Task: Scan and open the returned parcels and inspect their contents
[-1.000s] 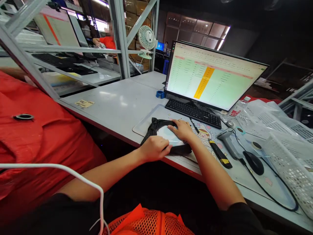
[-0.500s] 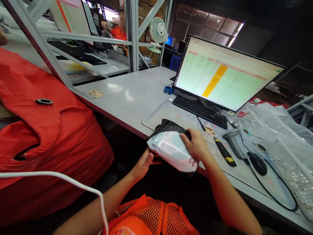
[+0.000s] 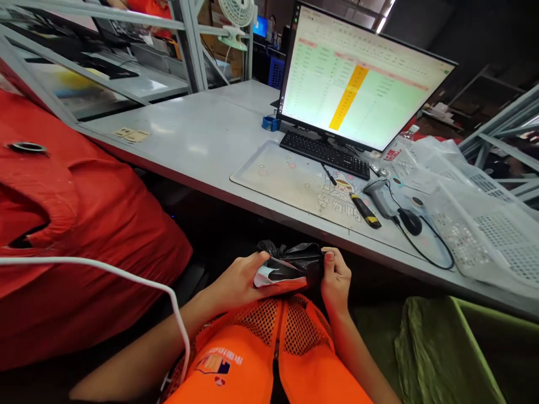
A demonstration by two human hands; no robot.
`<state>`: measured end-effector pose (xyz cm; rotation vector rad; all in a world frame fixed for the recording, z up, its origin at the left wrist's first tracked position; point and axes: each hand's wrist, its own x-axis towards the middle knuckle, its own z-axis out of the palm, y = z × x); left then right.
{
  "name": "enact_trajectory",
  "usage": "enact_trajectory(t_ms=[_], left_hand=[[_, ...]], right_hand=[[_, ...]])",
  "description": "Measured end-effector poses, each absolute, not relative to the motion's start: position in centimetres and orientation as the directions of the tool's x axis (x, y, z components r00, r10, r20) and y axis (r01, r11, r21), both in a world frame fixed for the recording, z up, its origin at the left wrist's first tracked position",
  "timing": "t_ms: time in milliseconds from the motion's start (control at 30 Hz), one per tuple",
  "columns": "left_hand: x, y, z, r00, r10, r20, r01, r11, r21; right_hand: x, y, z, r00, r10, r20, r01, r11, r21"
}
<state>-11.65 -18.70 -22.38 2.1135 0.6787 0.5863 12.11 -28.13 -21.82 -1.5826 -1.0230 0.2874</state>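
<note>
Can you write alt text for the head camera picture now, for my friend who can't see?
The left hand holds a pale packet and the right hand pinches crumpled black plastic, in front of an orange vest. Beyond them, a desk holds a lit monitor, a keyboard, a utility knife and a barcode scanner.

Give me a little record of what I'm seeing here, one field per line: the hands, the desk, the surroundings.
Left hand: gripping a pale part of the black plastic package
Right hand: pinching the package's other side
Package position: off the desk, near the wearer's orange vest
Screen: lit, showing a table with an orange column
In front of screen: black keyboard
On mat: black-and-yellow cutter, handheld scanner, mouse
Picture's left: large red sack
</note>
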Motion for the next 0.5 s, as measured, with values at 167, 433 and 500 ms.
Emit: enact_trajectory(t_ms=[167,433,500], left_hand=[[-12.5,-20.6,-24.8,0.804,0.578,0.140,0.340,-0.640,0.689],[-12.5,-20.4,-27.3,0.882,0.457,0.116,0.298,-0.732,0.613],[-13.0,-20.5,-27.6,0.894,0.417,0.165,0.215,-0.721,0.659]], right_hand=[[12.4,-30.5,-23.5,0.707,0.671,0.225,0.364,-0.073,-0.928],[15.1,-27.9,-30.1,0.859,0.498,-0.118,-0.022,-0.194,-0.981],[16.2,-27.4,-31.7,0.842,0.476,-0.255,-0.162,-0.229,-0.960]])
